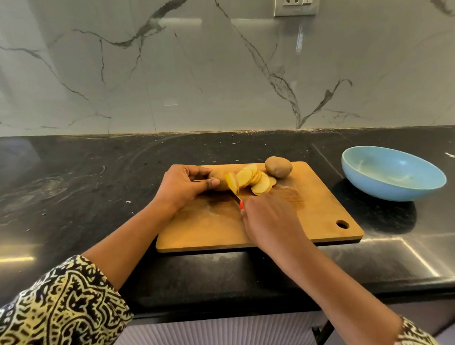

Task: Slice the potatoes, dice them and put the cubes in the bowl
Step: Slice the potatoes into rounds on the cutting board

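My left hand (185, 185) curls fingers and thumb round a half-cut potato (217, 182) at the far left of a wooden cutting board (315, 207). Just nearer, my right hand (269, 219) grips an orange-handled knife (236, 196), blade at the potato's cut end. Round slices (257, 181) fan rightward, just beside a whole potato (278, 167). A blue bowl (395, 175) sits right of the board on the black counter (89, 179)

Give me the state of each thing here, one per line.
part-sliced potato: gripped, being cut.
potato slices: cut, fanned on cutting board.
whole potato: uncut, on cutting board.
knife: blade at the potato's cut end.
blue bowl: upright, no cubes inside.
left grip: holds part-sliced potato.
right grip: holds knife.
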Action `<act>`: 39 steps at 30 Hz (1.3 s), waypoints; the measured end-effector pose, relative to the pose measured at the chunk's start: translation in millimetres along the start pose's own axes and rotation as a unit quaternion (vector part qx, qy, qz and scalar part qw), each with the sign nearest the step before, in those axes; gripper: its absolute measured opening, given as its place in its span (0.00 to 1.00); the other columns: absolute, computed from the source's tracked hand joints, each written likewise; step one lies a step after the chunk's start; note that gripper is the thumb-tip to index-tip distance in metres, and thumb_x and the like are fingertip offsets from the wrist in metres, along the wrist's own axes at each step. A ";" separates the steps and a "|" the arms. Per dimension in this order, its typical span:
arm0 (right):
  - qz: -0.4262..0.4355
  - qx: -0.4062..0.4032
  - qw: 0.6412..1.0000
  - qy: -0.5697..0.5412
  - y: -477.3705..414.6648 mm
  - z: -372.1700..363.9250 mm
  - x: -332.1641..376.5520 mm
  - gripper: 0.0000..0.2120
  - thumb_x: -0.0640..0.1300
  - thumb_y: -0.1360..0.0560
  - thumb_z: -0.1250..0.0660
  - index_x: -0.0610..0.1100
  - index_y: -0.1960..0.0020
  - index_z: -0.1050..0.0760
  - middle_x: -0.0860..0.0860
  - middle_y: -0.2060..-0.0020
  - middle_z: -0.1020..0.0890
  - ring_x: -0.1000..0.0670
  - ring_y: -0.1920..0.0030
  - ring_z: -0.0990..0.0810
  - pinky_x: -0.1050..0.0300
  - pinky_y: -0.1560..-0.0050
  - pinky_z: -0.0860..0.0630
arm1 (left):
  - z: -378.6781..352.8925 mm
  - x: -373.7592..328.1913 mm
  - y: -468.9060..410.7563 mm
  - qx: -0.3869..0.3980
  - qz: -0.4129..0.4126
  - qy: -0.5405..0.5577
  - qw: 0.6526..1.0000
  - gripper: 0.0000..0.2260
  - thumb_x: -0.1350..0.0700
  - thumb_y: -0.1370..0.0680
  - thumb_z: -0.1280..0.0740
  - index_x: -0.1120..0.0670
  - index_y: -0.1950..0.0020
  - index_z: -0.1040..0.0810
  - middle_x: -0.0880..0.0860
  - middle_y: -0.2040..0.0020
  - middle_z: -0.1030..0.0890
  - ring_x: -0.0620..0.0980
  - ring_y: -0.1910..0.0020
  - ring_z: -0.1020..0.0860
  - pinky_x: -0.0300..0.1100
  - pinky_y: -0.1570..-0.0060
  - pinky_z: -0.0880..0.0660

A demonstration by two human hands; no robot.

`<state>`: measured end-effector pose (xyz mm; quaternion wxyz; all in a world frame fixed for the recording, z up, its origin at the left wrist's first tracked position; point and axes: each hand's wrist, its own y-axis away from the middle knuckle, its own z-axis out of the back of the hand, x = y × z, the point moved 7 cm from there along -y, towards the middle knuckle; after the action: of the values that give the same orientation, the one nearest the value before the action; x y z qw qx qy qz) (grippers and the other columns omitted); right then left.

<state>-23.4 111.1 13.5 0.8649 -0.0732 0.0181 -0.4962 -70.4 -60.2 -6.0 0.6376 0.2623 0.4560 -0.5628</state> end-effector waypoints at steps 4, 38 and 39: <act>-0.014 -0.014 1.000 -0.005 2.0 5.3 -11.2 0.09 0.47 0.18 0.43 0.46 0.44 0.26 0.52 0.61 0.30 0.52 0.59 0.29 0.57 0.59 0.32 | -1.1 1.2 1.1 0.007 0.010 0.020 1.000 0.16 0.54 0.31 0.25 0.53 0.44 0.18 0.49 0.51 0.16 0.44 0.49 0.19 0.41 0.44 0.24; -0.010 -0.161 0.987 -0.008 -6.2 15.8 7.5 0.12 0.46 0.17 0.44 0.47 0.37 0.28 0.50 0.59 0.21 0.53 0.65 0.31 0.63 0.75 0.45 | -0.9 -1.7 1.3 0.008 -0.018 0.017 1.000 0.17 0.53 0.34 0.23 0.53 0.46 0.17 0.48 0.53 0.15 0.43 0.52 0.18 0.43 0.43 0.23; -0.012 -0.157 0.988 -0.007 -6.1 15.6 8.4 0.11 0.46 0.17 0.44 0.47 0.37 0.28 0.51 0.62 0.23 0.53 0.66 0.31 0.63 0.75 0.45 | -0.9 -1.8 1.5 0.008 -0.019 0.016 1.000 0.17 0.53 0.34 0.23 0.53 0.46 0.17 0.48 0.53 0.15 0.43 0.52 0.18 0.43 0.44 0.23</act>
<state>-22.7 102.6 30.1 0.8371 -0.2116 0.0885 -0.4966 -69.1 -58.2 -5.1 0.6175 0.2676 0.4661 -0.5743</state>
